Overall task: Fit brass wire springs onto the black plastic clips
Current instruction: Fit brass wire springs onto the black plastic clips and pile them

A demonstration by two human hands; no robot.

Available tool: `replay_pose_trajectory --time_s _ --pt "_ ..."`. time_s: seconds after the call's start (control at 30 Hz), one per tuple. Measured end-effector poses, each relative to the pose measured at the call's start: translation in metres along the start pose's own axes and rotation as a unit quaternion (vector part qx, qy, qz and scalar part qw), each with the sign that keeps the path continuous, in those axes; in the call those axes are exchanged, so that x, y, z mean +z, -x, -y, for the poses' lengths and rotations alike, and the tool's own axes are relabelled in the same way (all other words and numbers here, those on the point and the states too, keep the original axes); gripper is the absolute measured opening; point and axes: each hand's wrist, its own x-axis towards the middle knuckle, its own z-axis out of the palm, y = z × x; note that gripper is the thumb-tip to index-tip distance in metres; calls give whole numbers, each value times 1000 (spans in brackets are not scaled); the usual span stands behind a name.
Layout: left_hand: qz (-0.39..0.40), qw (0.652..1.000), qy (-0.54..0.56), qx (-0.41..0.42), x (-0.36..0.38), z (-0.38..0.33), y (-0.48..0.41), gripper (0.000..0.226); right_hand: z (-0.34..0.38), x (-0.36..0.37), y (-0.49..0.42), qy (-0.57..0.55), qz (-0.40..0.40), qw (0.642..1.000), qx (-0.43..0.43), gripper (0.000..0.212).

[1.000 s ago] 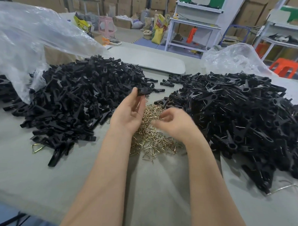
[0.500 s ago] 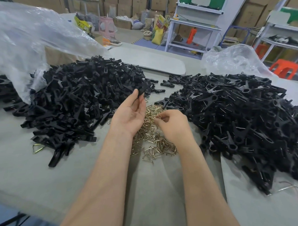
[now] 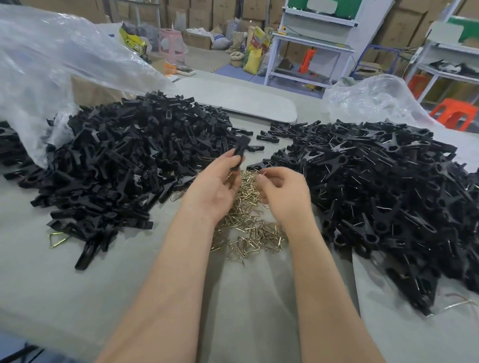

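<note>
Centrally, the left hand grips a blurred black clip above the brass springs. The right hand curls its fingers; whether they pinch a spring is unclear.

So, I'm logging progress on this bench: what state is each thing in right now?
left hand, gripping one black clip
right hand, fingers curled; spring in it unclear
left pile, loose clips, no springs showing
right pile, clips with wire showing
brass springs, loose heap under the hands
</note>
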Motion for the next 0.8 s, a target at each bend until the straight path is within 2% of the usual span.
replay_pose_trajectory --time_s 0.07,0.13,0.2,0.33,0.47,0.57,0.7,0.8 --pt "14 988 -137 68 1 3 1 17 0 -4 -2 -98 -44 994 16 21" --pt "6 928 -343 146 3 9 2 19 1 -9 -4 -195 -83 977 28 15" --pt "3 879 -438 190 7 14 4 20 1 -13 -4 -238 -86 967 26 12" --pt "13 843 -487 226 6 17 3 25 -1 -19 -4 -237 -50 970 17 23" --pt "17 784 -562 265 2 17 3 26 -5 -26 -7 -203 -77 976 9 20" --pt "23 754 -600 266 1 20 3 23 -7 -27 -7 -104 -85 990 -40 19" --pt "13 728 -623 287 -3 19 0 24 -11 -31 -8 -63 -86 992 -70 18" --pt "44 704 -646 291 -4 20 -2 22 -15 -29 -9 -2 -52 995 -88 20"
